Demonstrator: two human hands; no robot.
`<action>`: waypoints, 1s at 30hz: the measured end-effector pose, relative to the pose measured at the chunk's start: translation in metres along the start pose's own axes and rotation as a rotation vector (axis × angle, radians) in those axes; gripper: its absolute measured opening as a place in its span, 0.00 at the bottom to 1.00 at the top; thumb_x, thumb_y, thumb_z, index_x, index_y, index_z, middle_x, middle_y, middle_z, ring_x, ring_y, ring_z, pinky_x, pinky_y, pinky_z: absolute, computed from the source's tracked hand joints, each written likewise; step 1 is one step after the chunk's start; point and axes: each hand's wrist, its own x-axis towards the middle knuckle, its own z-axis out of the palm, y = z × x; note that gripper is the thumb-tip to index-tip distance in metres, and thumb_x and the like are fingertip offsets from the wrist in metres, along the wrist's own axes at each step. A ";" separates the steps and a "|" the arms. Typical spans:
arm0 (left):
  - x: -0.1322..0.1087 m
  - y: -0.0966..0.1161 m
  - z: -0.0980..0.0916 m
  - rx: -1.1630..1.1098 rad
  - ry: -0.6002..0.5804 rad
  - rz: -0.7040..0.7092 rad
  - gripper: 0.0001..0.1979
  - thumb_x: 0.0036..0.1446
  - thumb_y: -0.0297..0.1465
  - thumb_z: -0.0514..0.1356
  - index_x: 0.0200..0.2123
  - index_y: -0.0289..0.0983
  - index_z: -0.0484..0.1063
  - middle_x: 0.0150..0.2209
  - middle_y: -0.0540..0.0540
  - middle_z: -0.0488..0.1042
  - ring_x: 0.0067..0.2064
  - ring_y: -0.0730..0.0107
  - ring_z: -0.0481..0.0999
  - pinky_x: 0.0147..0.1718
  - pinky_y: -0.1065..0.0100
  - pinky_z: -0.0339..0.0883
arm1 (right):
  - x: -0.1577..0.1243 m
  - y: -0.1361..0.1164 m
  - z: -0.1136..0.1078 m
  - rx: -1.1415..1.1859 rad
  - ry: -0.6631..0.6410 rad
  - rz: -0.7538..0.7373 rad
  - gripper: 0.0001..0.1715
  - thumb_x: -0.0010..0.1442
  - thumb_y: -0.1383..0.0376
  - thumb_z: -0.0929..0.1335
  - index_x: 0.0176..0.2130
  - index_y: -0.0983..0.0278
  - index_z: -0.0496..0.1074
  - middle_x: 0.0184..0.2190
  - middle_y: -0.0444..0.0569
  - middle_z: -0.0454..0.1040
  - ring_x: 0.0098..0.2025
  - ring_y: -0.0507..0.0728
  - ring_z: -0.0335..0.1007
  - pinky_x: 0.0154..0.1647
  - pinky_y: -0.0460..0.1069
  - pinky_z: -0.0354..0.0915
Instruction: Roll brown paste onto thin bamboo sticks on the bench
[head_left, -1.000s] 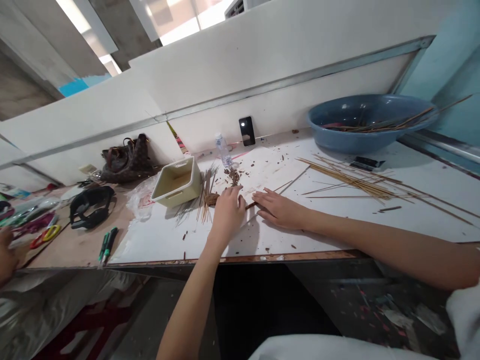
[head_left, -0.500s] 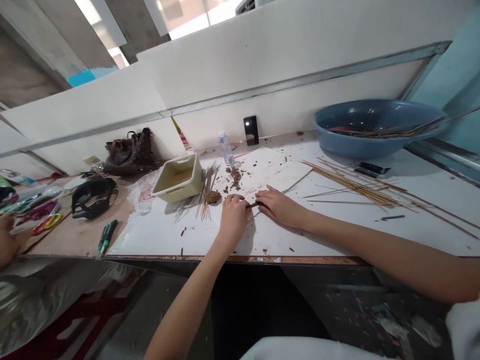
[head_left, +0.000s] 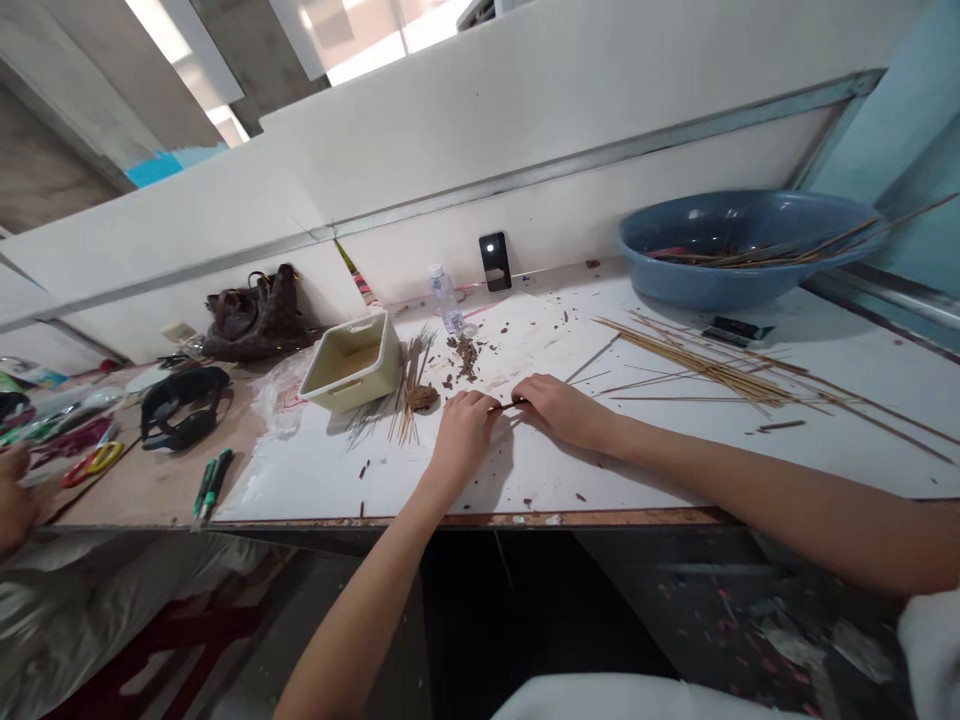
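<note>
My left hand (head_left: 463,432) and my right hand (head_left: 556,407) lie knuckles-up side by side on the white tabletop (head_left: 675,450), fingers curled down. Between them a thin stick with a brown coating (head_left: 508,405) shows; both hands press on it. A brown lump (head_left: 422,397) sits just left of my left hand, beside a bundle of thin sticks (head_left: 411,385). Brown crumbs (head_left: 466,355) lie scattered behind the hands.
A cream tray (head_left: 351,362), a small bottle (head_left: 445,298) and a phone (head_left: 494,262) stand at the back. A blue basin (head_left: 742,243) and long bamboo sticks (head_left: 705,365) lie right. Bag (head_left: 255,315), black headset (head_left: 176,405), green pens (head_left: 210,483) left. Another person's hand (head_left: 13,500) at far left.
My left hand drew back from the brown lump to close over the stick next to my right hand. My right hand's fingers curled from flat onto the stick.
</note>
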 end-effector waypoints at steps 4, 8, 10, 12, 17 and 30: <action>0.024 -0.001 -0.010 0.049 -0.075 0.085 0.09 0.76 0.28 0.60 0.54 0.38 0.79 0.47 0.41 0.85 0.50 0.52 0.83 0.52 0.54 0.74 | 0.001 0.006 -0.008 -0.007 0.011 -0.016 0.17 0.76 0.71 0.64 0.60 0.63 0.73 0.52 0.60 0.80 0.55 0.68 0.77 0.57 0.65 0.76; 0.050 -0.002 -0.007 0.105 -0.121 0.204 0.07 0.75 0.32 0.64 0.52 0.37 0.77 0.46 0.41 0.84 0.50 0.53 0.83 0.50 0.57 0.73 | 0.004 0.014 -0.015 -0.050 0.016 -0.033 0.14 0.79 0.68 0.62 0.58 0.63 0.73 0.50 0.59 0.79 0.54 0.68 0.77 0.56 0.65 0.77; 0.060 -0.004 -0.001 0.136 -0.096 0.263 0.06 0.77 0.33 0.63 0.50 0.37 0.78 0.45 0.42 0.84 0.50 0.53 0.82 0.50 0.57 0.73 | 0.004 0.018 -0.018 -0.093 0.025 -0.021 0.12 0.80 0.65 0.63 0.56 0.64 0.74 0.48 0.59 0.79 0.51 0.68 0.78 0.54 0.64 0.77; 0.067 -0.009 0.005 0.139 -0.069 0.314 0.07 0.77 0.33 0.62 0.48 0.37 0.79 0.43 0.42 0.84 0.48 0.54 0.82 0.49 0.57 0.73 | 0.004 0.023 -0.021 -0.140 0.031 -0.018 0.10 0.80 0.65 0.65 0.54 0.65 0.74 0.46 0.58 0.79 0.48 0.67 0.78 0.50 0.63 0.77; 0.075 -0.020 0.022 0.087 0.025 0.420 0.10 0.77 0.34 0.62 0.43 0.38 0.81 0.39 0.43 0.84 0.43 0.57 0.80 0.47 0.56 0.74 | 0.003 0.032 -0.026 -0.194 0.033 -0.069 0.12 0.75 0.74 0.65 0.52 0.64 0.76 0.41 0.53 0.79 0.44 0.63 0.76 0.45 0.58 0.76; 0.060 -0.037 0.031 0.073 0.123 0.541 0.07 0.76 0.31 0.62 0.44 0.39 0.80 0.37 0.42 0.80 0.45 0.54 0.74 0.47 0.53 0.72 | 0.003 0.027 -0.020 -0.233 -0.035 -0.107 0.11 0.78 0.74 0.63 0.50 0.65 0.75 0.38 0.51 0.76 0.41 0.60 0.73 0.42 0.54 0.73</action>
